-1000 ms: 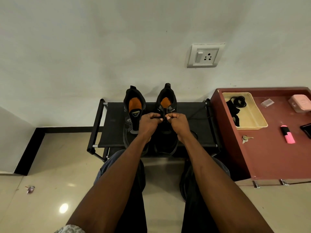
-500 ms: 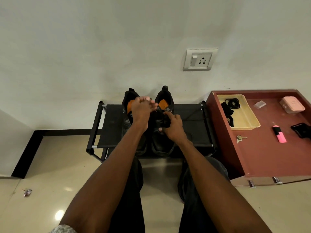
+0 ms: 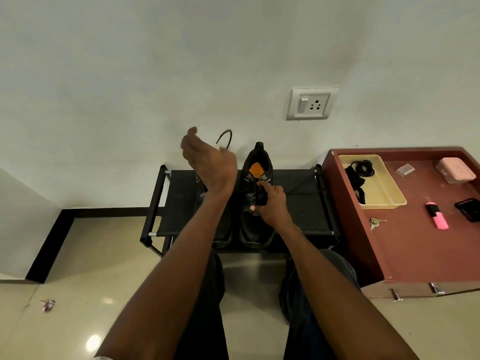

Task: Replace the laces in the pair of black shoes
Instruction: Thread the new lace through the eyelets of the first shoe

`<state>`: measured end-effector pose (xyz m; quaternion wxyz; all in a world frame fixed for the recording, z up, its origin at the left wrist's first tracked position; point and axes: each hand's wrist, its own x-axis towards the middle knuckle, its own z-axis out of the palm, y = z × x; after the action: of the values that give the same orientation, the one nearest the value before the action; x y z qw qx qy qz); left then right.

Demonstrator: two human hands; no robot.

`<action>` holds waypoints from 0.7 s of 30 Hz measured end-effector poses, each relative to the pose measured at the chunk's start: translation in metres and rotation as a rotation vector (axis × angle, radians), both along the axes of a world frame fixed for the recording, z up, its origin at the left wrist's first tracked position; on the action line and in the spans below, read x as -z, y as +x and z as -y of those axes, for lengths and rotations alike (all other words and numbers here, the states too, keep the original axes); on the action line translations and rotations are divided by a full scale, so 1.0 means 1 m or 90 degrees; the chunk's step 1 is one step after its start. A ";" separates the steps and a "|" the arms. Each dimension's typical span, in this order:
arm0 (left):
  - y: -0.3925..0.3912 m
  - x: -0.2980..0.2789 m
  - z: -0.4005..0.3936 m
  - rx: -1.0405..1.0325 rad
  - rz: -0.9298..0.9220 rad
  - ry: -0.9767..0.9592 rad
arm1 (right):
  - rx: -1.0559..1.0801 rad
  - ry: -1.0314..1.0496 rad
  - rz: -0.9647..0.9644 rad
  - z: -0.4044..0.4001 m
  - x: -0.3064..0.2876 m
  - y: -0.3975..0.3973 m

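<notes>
- Two dark-trousered knees [image 3: 205, 294] fill the lower centre of the frame, and both bare forearms reach up from there over a glossy beige tiled floor [image 3: 78, 255]
- A small crumpled wrapper [image 3: 48, 305] lies on the tiles at lower left
- The right hand [image 3: 271, 203], just right of centre, rests on the lacing area of the right black shoe with an orange insole [image 3: 255, 193]; its fingers are curled and pinch the shoe's front, index finger pointing up towards the tongue
- The left hand [image 3: 207, 165] is raised in front of the left black shoe [image 3: 223, 229], hiding most of it; the fingers are bent and blurred, and I cannot tell whether they grip anything
- A curved end of thin black shoelace [image 3: 225, 139] shows in the air just above that hand, against the wall
- Both shoes stand side by side, toes towards the camera, on a low black fabric-topped metal rack [image 3: 298, 203]
- At the right, a dark red wooden cabinet top [image 3: 415, 242] carries a pale yellow plastic tray [image 3: 389, 201] with coiled black laces [image 3: 363, 167], a set of keys [image 3: 376, 222], a pink highlighter [image 3: 437, 215], a black phone [image 3: 468, 209] and a pink lidded box [image 3: 455, 170]
- Farthest, a white switch and socket plate [image 3: 310, 103] sits on the pale wall [image 3: 130, 74] at upper right
</notes>
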<state>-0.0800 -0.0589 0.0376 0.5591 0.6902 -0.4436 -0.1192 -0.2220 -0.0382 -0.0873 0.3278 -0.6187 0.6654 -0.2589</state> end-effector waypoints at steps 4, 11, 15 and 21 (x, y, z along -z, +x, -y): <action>-0.001 0.059 -0.012 0.383 0.424 0.264 | -0.005 -0.010 -0.004 -0.002 0.002 -0.001; 0.011 0.069 -0.012 0.429 0.412 0.370 | -0.004 -0.023 -0.051 -0.004 0.004 0.000; 0.010 0.029 -0.004 0.338 0.018 0.206 | 0.012 -0.031 -0.126 -0.008 0.007 0.003; 0.009 -0.056 0.018 0.231 -0.289 -0.038 | -0.017 -0.006 -0.127 -0.009 0.005 0.001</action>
<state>-0.0707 -0.0767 0.0935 0.6340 0.5381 -0.4266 -0.3557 -0.2214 -0.0291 -0.0928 0.2602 -0.6520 0.6851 -0.1944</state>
